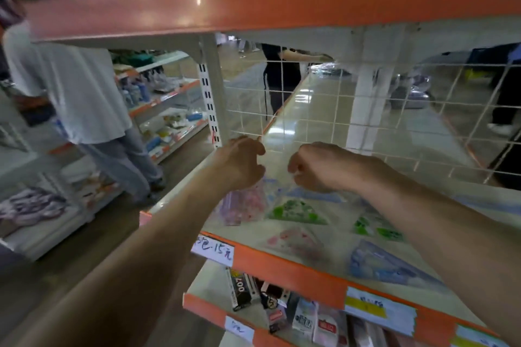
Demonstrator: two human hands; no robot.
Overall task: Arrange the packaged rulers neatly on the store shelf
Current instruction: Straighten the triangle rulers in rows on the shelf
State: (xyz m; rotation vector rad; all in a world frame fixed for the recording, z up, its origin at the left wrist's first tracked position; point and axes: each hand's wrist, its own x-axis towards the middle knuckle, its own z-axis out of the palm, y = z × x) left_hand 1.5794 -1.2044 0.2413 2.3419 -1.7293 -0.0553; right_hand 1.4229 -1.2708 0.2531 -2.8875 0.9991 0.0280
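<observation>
Pink ruler packet (245, 205) just beneath left hand (242, 163), lengthwise near-to-far; right hand (313, 166) beside, both grips curled, hold unclear.

Pink ruler pack (245, 205) partly under left hand (239, 162), price label (214, 251) blurred

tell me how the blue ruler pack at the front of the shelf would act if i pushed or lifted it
The blue ruler pack lies flat in clear glossy wrap, so it would probably slide easily on the shiny shelf. Thin and flat, it is likely light and unlikely to roll. The triangle shape inside probably keeps it fairly stiff.
</observation>
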